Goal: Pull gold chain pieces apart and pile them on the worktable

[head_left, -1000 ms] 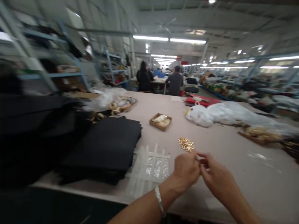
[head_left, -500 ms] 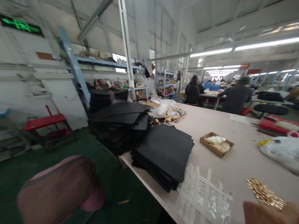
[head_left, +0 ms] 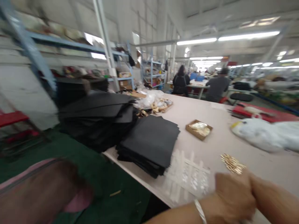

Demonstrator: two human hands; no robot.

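Note:
My left hand [head_left: 233, 196], with a white bangle [head_left: 200, 211] on its wrist, reaches in over the table from the lower right. My right hand [head_left: 259, 189] comes from the right edge and meets or overlaps it. Both are blurred and their fingers are hidden, so any held thing cannot be made out. Just beyond them lies a loose pile of small shiny gold pieces [head_left: 233, 163]. Left of the hands, clear packets of small silvery pieces [head_left: 193, 179] lie among pale strips [head_left: 178, 174].
A stack of black sheets [head_left: 149, 143] lies at the table's [head_left: 187, 107] left edge, with a larger black stack [head_left: 93, 105] behind. A cardboard box [head_left: 199, 130] holds bagged gold pieces. White plastic bags [head_left: 261, 132] lie right. Two people [head_left: 181, 81] sit farther off.
The view has turned right, so the scene shifts left. Both my hands now show beside the gold pieces, where only a blurred brown part showed at the lower right before.

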